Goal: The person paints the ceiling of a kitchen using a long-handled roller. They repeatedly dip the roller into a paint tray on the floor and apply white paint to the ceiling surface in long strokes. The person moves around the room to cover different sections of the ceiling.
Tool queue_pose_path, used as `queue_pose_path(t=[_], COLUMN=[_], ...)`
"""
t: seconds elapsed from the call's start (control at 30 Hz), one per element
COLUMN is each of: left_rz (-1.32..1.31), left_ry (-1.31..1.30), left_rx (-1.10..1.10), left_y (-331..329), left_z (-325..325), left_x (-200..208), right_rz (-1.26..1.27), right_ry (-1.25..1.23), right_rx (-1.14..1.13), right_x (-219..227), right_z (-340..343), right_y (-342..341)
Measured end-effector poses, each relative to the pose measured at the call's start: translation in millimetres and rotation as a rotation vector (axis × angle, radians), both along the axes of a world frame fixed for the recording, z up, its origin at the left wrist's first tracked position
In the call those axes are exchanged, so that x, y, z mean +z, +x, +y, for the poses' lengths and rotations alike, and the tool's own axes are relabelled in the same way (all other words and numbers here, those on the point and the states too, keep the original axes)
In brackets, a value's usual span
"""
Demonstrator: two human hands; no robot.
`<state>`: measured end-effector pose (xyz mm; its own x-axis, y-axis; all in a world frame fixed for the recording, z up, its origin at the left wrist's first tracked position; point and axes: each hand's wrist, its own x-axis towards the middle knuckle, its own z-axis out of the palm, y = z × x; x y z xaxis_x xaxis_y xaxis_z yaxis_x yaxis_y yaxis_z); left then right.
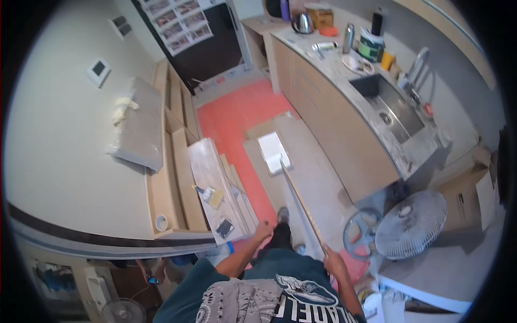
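Note:
My right hand (334, 262) is closed around the near end of a long wooden pole (302, 205). The pole slants away over the floor, and its far tip meets a white rectangular tray or panel (271, 146); I cannot make out what is fixed to that tip. Brown cardboard (253, 152) lies under the white piece. My left hand (265, 229) is off the pole, near my left knee, with its fingers curled and nothing visible in them. Close to it stands a stack of pale boards (200, 161), bearing a paintbrush (199, 189) and a phone (224, 228).
A standing fan (411, 224) and an open cardboard box (468, 202) are at my right. Along the right wall runs a counter (328, 70) with a sink (390, 110). Open wooden shelving (175, 140) lines the left. Red sheeting (231, 118) covers part of the floor.

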<state>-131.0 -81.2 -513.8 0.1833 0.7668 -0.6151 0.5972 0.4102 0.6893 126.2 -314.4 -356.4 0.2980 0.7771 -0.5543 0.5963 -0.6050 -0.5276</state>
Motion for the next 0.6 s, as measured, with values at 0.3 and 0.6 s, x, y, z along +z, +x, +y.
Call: queue_pose_path(t=[0.3, 0.6], left_rz=[-0.386, -0.741], left_ry=[-0.626, -0.148], left_rx=[-0.035, -0.107], left_y=[131.1, 135.3], left_z=[5.8, 62.9], left_x=[24.2, 236.1], right_rz=[0.469, 0.184], right_ry=[0.266, 0.553], right_rx=[-0.189, -0.070], right_x=[9.8, 66.7], right_z=[-115.8, -111.4], right_y=[-24.4, -0.9])
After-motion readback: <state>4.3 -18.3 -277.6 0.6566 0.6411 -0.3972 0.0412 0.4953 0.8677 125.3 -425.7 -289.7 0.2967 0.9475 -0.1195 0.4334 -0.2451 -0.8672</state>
